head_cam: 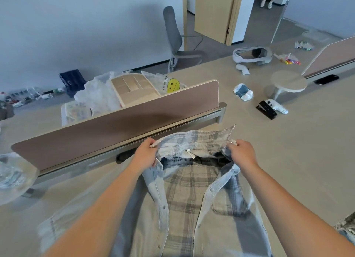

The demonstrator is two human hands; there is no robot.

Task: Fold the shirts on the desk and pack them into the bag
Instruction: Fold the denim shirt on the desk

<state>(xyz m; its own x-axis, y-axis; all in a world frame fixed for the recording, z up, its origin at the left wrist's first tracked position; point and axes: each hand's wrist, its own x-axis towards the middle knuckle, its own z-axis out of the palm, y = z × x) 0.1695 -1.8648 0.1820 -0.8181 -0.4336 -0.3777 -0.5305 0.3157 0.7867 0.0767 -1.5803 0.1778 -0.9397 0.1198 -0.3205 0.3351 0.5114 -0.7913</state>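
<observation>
A light blue button-up shirt (pixel 184 203) with a grey plaid lining lies open, front up, on the desk (pixel 307 151) right below me. My left hand (pixel 146 154) pinches the collar's left end and my right hand (pixel 241 152) pinches its right end, lifting the collar slightly off the desk. A clear plastic bag (pixel 169 83) printed with a yellow smiley face stands behind the divider. A bit of plaid cloth (pixel 347 226), whose kind I cannot tell, shows at the right edge.
A tan divider panel (pixel 115 129) runs across just beyond the shirt. On the far desk lie a white headset (pixel 251 55), two white controllers, a black stapler (pixel 266 109), a small packet (pixel 243 91) and a round stand (pixel 289 81). A grey office chair (pixel 178 43) stands behind.
</observation>
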